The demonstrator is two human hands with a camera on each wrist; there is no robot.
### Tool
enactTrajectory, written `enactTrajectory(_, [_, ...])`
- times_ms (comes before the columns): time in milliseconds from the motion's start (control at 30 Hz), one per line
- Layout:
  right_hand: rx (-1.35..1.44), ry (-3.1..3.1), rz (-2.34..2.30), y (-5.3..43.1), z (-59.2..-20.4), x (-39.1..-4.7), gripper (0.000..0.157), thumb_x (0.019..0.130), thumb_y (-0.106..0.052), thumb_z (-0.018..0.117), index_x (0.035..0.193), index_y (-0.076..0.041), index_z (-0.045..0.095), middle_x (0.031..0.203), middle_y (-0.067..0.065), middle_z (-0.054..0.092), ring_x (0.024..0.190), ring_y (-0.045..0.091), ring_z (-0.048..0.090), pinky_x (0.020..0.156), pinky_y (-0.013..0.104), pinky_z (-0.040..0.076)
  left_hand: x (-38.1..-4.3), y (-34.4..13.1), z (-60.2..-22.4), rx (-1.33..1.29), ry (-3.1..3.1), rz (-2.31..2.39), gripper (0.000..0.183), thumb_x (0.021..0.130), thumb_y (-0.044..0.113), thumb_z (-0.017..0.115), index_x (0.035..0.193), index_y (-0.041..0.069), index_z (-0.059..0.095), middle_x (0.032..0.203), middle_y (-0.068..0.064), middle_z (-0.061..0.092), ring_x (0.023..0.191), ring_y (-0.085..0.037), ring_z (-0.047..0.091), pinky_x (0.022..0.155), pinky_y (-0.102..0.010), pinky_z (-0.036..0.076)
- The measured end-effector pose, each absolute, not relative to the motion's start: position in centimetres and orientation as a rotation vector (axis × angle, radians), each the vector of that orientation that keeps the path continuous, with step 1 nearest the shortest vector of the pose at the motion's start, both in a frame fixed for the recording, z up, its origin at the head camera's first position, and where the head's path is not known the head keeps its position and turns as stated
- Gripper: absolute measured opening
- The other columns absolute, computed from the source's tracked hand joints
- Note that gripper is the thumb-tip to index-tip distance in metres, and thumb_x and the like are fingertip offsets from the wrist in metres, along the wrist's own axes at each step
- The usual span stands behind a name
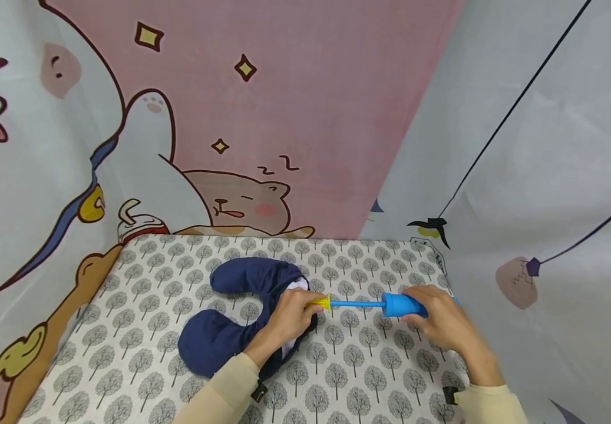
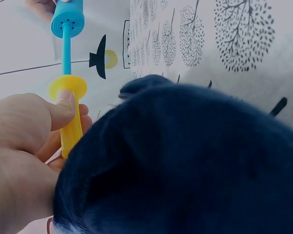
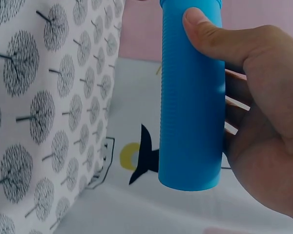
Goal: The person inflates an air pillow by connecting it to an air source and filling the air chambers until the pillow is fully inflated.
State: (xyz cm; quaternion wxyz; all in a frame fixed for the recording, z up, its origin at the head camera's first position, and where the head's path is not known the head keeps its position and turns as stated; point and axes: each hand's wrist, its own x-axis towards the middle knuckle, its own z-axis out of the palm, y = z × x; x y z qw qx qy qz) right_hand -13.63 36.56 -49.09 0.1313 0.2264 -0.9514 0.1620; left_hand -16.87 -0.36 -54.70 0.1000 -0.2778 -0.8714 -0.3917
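Observation:
A navy U-shaped neck pillow (image 1: 207,344) lies on the table, its opening facing left and a white inner part (image 1: 301,285) showing along its right side. Over that side, my left hand (image 1: 290,312) grips the yellow end (image 2: 73,122) of a hand pump, thumb against its round flange. A thin blue rod (image 1: 358,304) runs from the flange into the pump's blue barrel (image 3: 191,107). My right hand (image 1: 440,315) wraps round the barrel, thumb on the near side. Whether the yellow end's tip enters the pillow is hidden by the left hand and the navy cloth.
The table (image 1: 141,306) has a white cloth printed with grey trees. A pink and white cartoon curtain (image 1: 305,118) stands behind it, and a pale curtain (image 1: 560,330) hangs close by the right hand. Dark bands show at both sleeve ends.

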Motion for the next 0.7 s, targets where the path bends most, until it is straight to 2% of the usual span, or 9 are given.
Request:
enactTrajectory(333, [0.656, -2.772, 0.438, 36.7, -48.2, -13.3, 0.056, 0.086, -0.015, 0.099, 0.135, 0.000, 0.078, 0.132, 0.022, 0.080, 0.119, 0.046, 0.076, 0.101, 0.067, 0.061, -17.3, -0.2, -55.5, -0.879, -2.476, -1.175, 0.027, 0.101, 0.009, 0.084, 0.128, 0.009, 0.087, 0.109, -0.010, 0.088, 0.089, -0.019, 0.079, 0.075, -0.023, 0.060])
enactTrajectory(433, [0.691, -2.734, 0.436, 35.6, -48.2, -13.2, 0.054, 0.082, -0.013, 0.101, 0.130, 0.001, 0.080, 0.127, 0.020, 0.082, 0.115, 0.042, 0.078, 0.099, 0.063, 0.063, -17.8, -0.2, -56.5, -0.896, -2.416, -1.206, 0.026, 0.098, 0.009, 0.086, 0.125, 0.010, 0.088, 0.105, -0.009, 0.088, 0.083, -0.015, 0.076, 0.071, -0.020, 0.057])
enactTrajectory(567, [0.709, -2.704, 0.428, 34.0, -48.3, -13.3, 0.052, 0.079, -0.011, 0.103, 0.124, 0.001, 0.082, 0.122, 0.018, 0.083, 0.112, 0.040, 0.079, 0.099, 0.062, 0.063, -17.5, -0.2, -55.5, -0.882, -2.485, -1.202, 0.026, 0.099, 0.009, 0.086, 0.125, 0.009, 0.088, 0.104, -0.009, 0.088, 0.082, -0.016, 0.075, 0.071, -0.021, 0.054])
enactTrajectory(700, [0.741, -2.687, 0.403, 32.4, -48.5, -13.7, 0.051, 0.079, -0.013, 0.103, 0.124, 0.001, 0.081, 0.122, 0.019, 0.084, 0.111, 0.039, 0.078, 0.099, 0.061, 0.063, -17.2, -0.2, -55.2, -0.898, -2.472, -1.179, 0.027, 0.101, 0.011, 0.084, 0.127, 0.009, 0.087, 0.100, -0.009, 0.087, 0.077, -0.012, 0.071, 0.067, -0.019, 0.051])
